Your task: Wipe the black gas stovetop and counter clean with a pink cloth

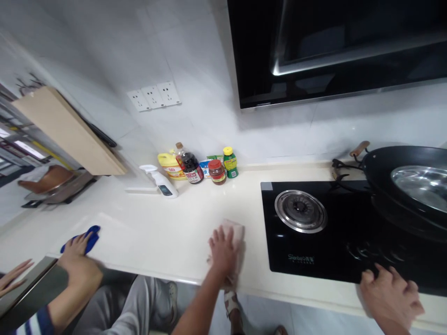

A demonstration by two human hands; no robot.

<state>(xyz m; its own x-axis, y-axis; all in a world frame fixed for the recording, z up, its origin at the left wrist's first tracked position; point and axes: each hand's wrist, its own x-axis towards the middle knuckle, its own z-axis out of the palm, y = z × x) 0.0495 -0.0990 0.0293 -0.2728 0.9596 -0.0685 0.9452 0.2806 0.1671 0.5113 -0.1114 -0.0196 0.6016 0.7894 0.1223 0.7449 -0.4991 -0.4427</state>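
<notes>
My left hand lies flat on a pale pink cloth on the cream countertop, left of the black gas hob. Its fingers are spread over the cloth, which shows mostly beyond and to the right of them. My right hand rests at the counter's front edge, by the hob's near rim. The fingers of that hand are apart and slightly bent, with nothing in them.
At left, another person's hand presses a blue cloth. Along the wall stand a white spray bottle, a dark sauce bottle, a red-lidded jar and a green bottle. A wok sits on the hob's right.
</notes>
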